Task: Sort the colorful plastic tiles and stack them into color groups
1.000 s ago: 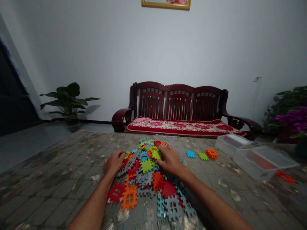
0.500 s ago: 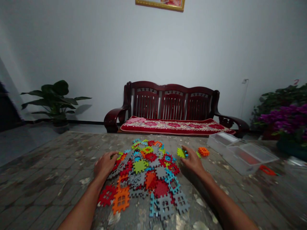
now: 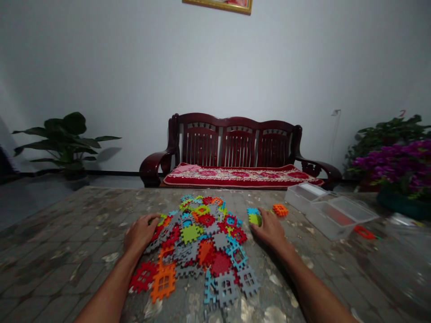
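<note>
A heap of flat, toothed plastic building tiles [image 3: 198, 242] in red, orange, grey, blue and green lies on the patterned table [image 3: 67, 251]. My left hand [image 3: 139, 233] rests curled on the heap's left edge, fingers on the tiles. My right hand [image 3: 269, 229] is to the right of the heap, fingers closed on a green tile [image 3: 255, 219] set down beside a blue tile [image 3: 252, 211]. An orange tile [image 3: 280, 209] lies just beyond.
Two clear plastic boxes [image 3: 332, 211] stand at the table's right, with a red-orange piece [image 3: 363, 232] beside them. Past the table are a dark wooden bench [image 3: 235, 152] with a red cushion, a potted plant [image 3: 63, 139] at left and purple flowers [image 3: 397, 166] at right.
My right hand left the heap with a green tile and carried it right, down next to the blue tile. The view swung right. My left hand stayed on the heap.
</note>
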`<control>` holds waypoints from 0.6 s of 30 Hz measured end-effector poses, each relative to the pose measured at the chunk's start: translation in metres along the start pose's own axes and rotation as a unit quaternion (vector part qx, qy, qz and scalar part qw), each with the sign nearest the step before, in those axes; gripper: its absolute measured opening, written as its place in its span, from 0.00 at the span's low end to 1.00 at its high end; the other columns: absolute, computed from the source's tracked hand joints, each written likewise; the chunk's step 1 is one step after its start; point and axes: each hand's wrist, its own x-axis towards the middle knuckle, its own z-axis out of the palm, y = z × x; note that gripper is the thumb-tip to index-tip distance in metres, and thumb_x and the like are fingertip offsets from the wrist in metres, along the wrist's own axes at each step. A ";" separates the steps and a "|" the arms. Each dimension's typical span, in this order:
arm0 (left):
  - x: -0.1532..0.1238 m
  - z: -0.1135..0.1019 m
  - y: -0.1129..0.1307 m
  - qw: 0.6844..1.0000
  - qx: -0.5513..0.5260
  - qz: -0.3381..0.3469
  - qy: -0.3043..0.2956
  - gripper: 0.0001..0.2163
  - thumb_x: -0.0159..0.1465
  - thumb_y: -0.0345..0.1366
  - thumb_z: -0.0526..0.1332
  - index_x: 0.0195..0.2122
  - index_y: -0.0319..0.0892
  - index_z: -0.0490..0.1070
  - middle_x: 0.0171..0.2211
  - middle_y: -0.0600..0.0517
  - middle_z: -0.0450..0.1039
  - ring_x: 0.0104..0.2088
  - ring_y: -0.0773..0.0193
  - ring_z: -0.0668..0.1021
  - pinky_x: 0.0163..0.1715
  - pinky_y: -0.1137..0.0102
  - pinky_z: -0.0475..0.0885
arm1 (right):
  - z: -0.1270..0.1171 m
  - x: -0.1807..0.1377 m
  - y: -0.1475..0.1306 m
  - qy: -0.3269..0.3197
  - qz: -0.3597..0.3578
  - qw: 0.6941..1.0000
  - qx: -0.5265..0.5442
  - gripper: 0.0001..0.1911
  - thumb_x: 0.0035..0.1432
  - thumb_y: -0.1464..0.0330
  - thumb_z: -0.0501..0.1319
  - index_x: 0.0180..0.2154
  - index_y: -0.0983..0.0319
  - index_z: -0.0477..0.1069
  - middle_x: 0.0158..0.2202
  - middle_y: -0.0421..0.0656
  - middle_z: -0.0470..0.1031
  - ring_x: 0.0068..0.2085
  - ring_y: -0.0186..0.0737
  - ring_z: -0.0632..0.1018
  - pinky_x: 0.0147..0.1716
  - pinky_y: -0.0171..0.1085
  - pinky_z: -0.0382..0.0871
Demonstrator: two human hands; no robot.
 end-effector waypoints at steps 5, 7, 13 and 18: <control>0.002 0.002 -0.003 1.000 -0.013 0.005 -0.011 0.21 0.70 0.43 0.50 0.54 0.49 0.80 0.59 0.46 0.77 0.56 0.50 0.78 0.53 0.60 0.72 | 0.001 -0.002 -0.006 -0.023 -0.005 0.999 -0.039 0.35 0.61 0.58 0.64 0.64 0.69 0.64 0.55 0.58 0.76 0.56 0.55 0.75 0.54 0.44 0.66; 0.003 0.002 -0.004 1.000 -0.012 -0.001 -0.018 0.22 0.70 0.44 0.50 0.55 0.49 0.80 0.60 0.46 0.77 0.57 0.49 0.78 0.53 0.59 0.72 | 0.003 -0.003 -0.006 -0.016 -0.012 0.999 -0.048 0.33 0.62 0.60 0.62 0.64 0.69 0.65 0.54 0.58 0.77 0.55 0.54 0.76 0.53 0.43 0.65; 0.004 0.002 -0.005 1.000 -0.014 0.002 -0.019 0.22 0.70 0.45 0.50 0.55 0.48 0.80 0.60 0.45 0.76 0.56 0.46 0.79 0.52 0.57 0.72 | 0.000 0.002 0.011 0.021 0.013 0.999 -0.048 0.31 0.65 0.61 0.59 0.65 0.66 0.63 0.56 0.55 0.77 0.56 0.52 0.76 0.53 0.42 0.66; 0.004 0.004 -0.007 0.999 -0.026 0.012 -0.017 0.22 0.70 0.45 0.50 0.54 0.48 0.81 0.60 0.45 0.76 0.57 0.47 0.78 0.54 0.57 0.71 | -0.006 0.014 0.037 0.039 0.085 0.994 -0.055 0.30 0.66 0.63 0.58 0.66 0.67 0.63 0.61 0.56 0.74 0.59 0.54 0.75 0.55 0.43 0.67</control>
